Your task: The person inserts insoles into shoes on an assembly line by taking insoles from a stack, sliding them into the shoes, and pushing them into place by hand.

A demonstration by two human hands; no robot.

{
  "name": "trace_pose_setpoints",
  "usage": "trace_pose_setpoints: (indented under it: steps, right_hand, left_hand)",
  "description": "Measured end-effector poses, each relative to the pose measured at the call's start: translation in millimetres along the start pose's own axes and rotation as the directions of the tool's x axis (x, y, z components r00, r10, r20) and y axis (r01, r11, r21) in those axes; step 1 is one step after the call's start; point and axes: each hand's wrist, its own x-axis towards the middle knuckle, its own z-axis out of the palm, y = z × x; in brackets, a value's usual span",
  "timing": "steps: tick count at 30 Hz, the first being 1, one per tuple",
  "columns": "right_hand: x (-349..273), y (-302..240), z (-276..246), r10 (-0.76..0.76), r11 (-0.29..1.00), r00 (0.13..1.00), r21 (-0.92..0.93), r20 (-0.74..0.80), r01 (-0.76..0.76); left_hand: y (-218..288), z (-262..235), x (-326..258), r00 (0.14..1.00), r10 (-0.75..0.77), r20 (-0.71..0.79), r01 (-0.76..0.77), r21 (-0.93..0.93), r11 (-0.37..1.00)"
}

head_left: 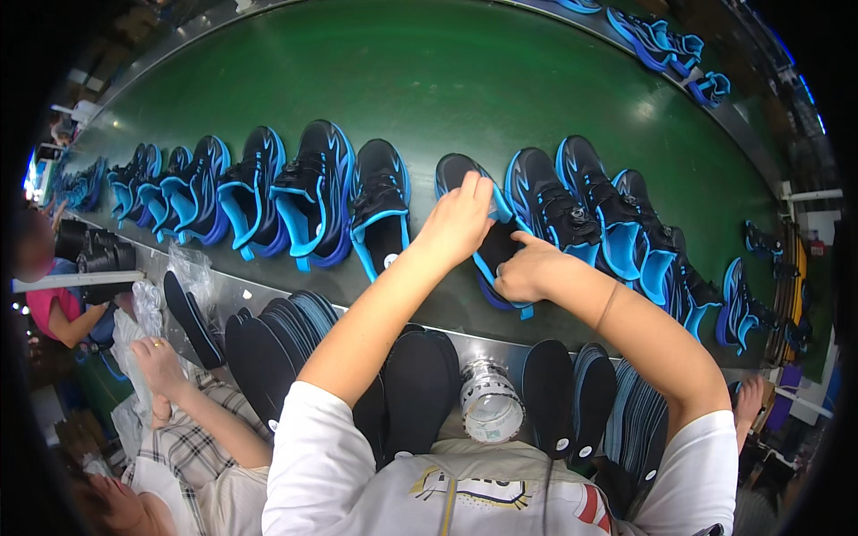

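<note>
Both hands are on one black and blue sneaker (458,166), which lies on the green conveyor belt (429,80) with its toe away from me. My left hand (458,219) is closed at the tongue and lacing area, its fingertips pinched together. At the right side of the shoe's opening, my right hand (529,266) grips the collar, with a finger stretched along the edge and the thumb at the opening. The dark inside of the shoe is partly covered by my hands. To the left stands another sneaker (380,183), and close on the right is one more (541,192).
Rows of matching sneakers (308,192) line the belt on both sides. Stacks of black insoles (420,380) stand along the near edge, with a clear tape-wrapped container (492,406) between them. A co-worker's hand (159,366) is at the lower left. More sneakers (657,40) sit at the far right.
</note>
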Motion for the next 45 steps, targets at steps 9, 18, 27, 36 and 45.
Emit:
trace_pose_setpoints:
  steps: [9,18,27,36,45]
  right_hand:
    - [-1.9,-20.4,80.4,0.191,0.969,0.357,0.235,-0.914,0.082]
    - [-5.3,-64.1,175.3,0.538,0.665,0.176,0.544,-0.824,0.512]
    - [-14.1,-49.1,107.5,0.649,0.565,0.244,0.670,-0.721,0.481]
    - [-95.6,-86.6,232.3,0.704,0.632,0.191,0.726,-0.684,0.270]
    - [-124.6,-131.9,305.0,0.773,0.543,0.425,0.838,-0.470,-0.060]
  left_hand:
    - [3.8,-8.7,3.7,0.976,0.192,0.103,-0.218,0.438,0.872]
    - [55.5,-23.0,-43.5,0.863,0.506,-0.010,-0.362,0.688,0.630]
    - [9.1,-27.1,3.5,0.831,0.442,0.337,-0.508,0.783,0.359]
    - [24.5,-23.1,3.5,0.792,0.029,0.609,-0.596,0.763,0.248]
    - [26.7,-40.2,23.8,0.725,0.121,0.678,-0.583,0.510,0.633]
